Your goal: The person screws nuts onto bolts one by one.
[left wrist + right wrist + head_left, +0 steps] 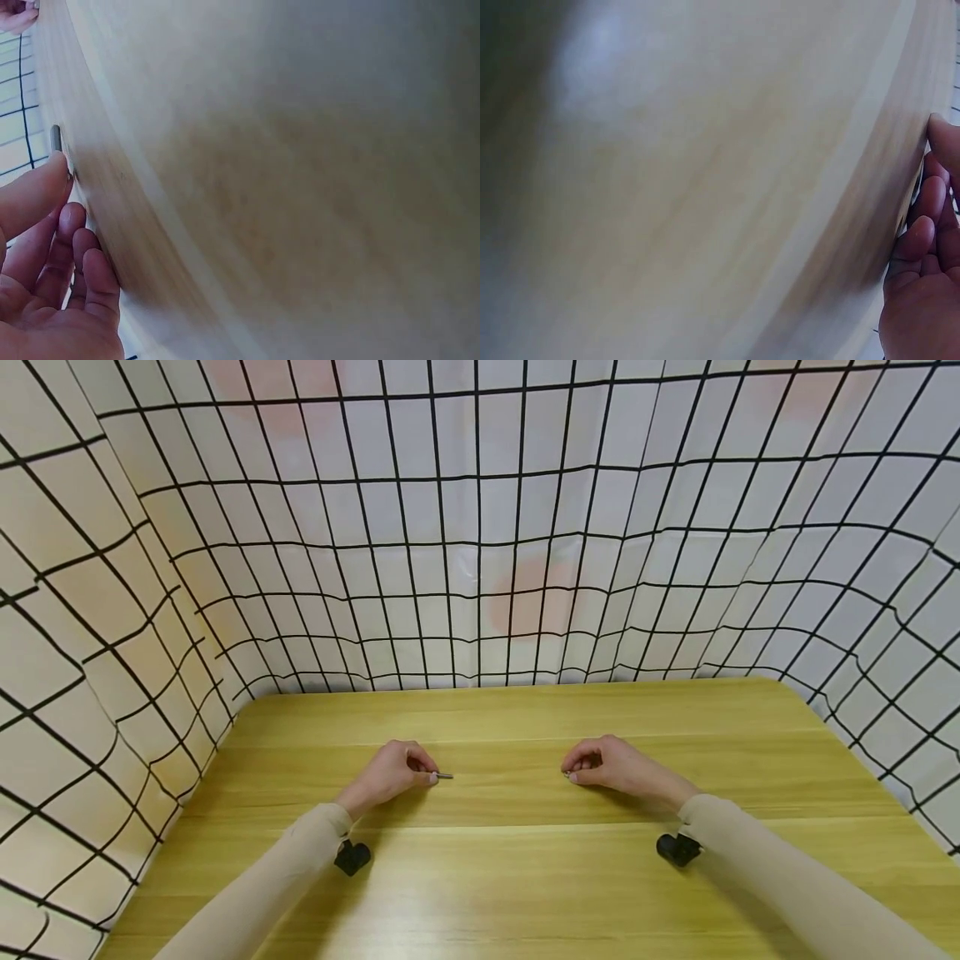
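My left hand (395,772) pinches a short grey metal rod (446,776) between thumb and forefinger, just above the table. The rod's free end points right, toward my other hand; in the left wrist view its rounded tip (55,136) sticks out past the thumb. Across a gap, my right hand (617,766) pinches a tiny silvery piece (567,773) at its fingertips. That piece is too small to identify and is hidden in the right wrist view, where thumb and curled fingers (928,196) show at the right edge.
Both hands are over a yellow wood-grain table (480,877). White sheeting with a black grid (495,560) rises behind it and along both sides. A small black device (352,857) sits under the left wrist, and another black device (678,850) under the right.
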`<state>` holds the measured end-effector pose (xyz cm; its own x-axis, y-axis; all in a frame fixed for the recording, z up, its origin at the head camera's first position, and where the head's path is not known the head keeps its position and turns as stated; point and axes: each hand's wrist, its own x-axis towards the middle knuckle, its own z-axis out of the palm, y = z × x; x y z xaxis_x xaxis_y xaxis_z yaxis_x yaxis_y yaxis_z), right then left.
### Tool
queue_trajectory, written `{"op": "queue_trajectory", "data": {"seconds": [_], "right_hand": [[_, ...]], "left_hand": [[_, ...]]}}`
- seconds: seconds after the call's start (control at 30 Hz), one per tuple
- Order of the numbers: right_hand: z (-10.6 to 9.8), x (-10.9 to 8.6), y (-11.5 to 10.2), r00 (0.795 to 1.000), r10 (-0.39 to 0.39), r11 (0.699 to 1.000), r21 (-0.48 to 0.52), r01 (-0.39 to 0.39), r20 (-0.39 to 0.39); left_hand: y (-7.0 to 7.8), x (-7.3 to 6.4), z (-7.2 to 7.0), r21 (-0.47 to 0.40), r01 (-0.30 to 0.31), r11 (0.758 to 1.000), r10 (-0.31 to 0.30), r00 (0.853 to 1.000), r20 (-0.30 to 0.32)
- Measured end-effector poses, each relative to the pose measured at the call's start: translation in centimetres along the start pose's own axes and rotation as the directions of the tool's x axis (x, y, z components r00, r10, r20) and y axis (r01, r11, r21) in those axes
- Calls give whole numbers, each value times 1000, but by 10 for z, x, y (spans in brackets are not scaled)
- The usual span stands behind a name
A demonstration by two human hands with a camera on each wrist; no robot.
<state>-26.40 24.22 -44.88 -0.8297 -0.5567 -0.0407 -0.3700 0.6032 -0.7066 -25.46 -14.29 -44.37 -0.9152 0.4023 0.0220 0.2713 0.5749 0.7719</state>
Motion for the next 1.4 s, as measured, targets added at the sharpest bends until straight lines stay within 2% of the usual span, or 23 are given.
{"op": "queue_trajectory", "data": {"seconds": [0.53,0.87,1.1,1.27,1.4], "right_hand": [[1,-4,-1,1000,-6,1000,5,6,-23],[1,-4,-6,1000,-9,999,33,10,-29],[3,-3,-3,1000,4,1000,30,-3,-31],[5,-4,-3,999,19,998,62,-17,-39],[6,-4,-5,997,16,994,107,-8,-80]], "left_hand": [[3,-5,3,-28,24,999,-25,999,-27],[6,-7,2,-64,63,996,-69,991,-113],[14,-7,2,-50,8,999,-17,984,-179],[21,-5,2,-56,1,998,-12,981,-195],[26,-4,2,-86,0,996,-18,978,-208]]}}
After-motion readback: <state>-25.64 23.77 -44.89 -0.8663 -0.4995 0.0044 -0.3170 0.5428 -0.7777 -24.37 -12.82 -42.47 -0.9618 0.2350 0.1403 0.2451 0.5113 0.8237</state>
